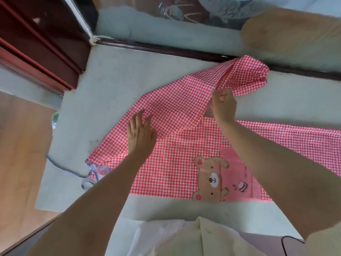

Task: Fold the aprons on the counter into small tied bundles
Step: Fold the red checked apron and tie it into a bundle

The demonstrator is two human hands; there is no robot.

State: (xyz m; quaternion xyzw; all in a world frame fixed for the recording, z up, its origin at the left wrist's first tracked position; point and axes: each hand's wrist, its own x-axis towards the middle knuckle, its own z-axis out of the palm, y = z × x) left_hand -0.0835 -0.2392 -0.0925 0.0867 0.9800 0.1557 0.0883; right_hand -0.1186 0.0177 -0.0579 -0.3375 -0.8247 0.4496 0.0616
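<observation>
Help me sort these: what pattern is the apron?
The apron is red-and-white gingham; head view.

One wide-angle camera, worn on the head, looks steeply down and forward over the counter (110,80), close enough that the apron (166,163) fills mid-frame. The window frame (166,49) runs across at 12 o'clock, with the floor (22,145) at 9 o'clock and the wearer's clothing (184,237) at 6 o'clock.

Red gingham apron (166,163), bear patch, spread on counter, corner lifted
</observation>
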